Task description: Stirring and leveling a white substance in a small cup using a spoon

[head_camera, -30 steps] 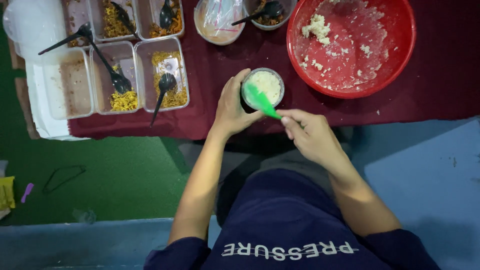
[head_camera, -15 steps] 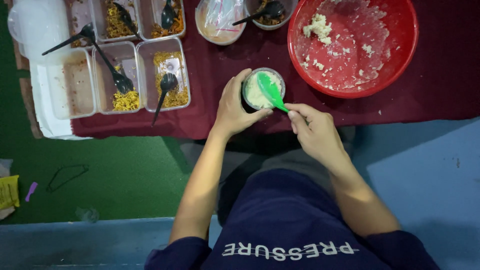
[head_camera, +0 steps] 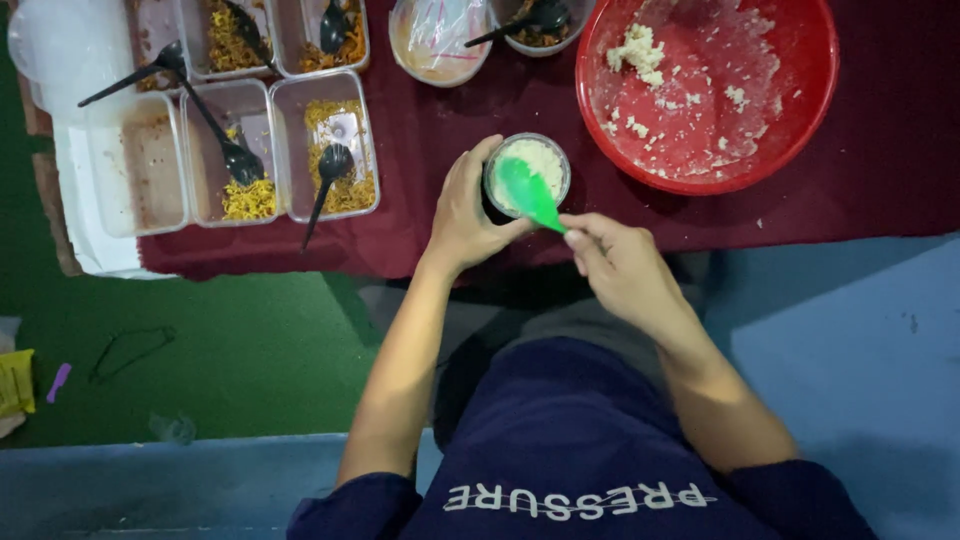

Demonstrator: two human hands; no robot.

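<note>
The left hand (head_camera: 470, 215) is wrapped around a small cup (head_camera: 527, 175) of white rice near the table's (head_camera: 880, 180) front edge, fingers curled about its side. The right hand (head_camera: 620, 265) is closed on the handle of a green paddle (head_camera: 530, 195), whose blade lies on the rice. At two o'clock from the cup sits a red bowl (head_camera: 790, 140) smeared with rice; at nine o'clock, clear tubs (head_camera: 235, 150) with black spoons (head_camera: 325, 180).
</note>
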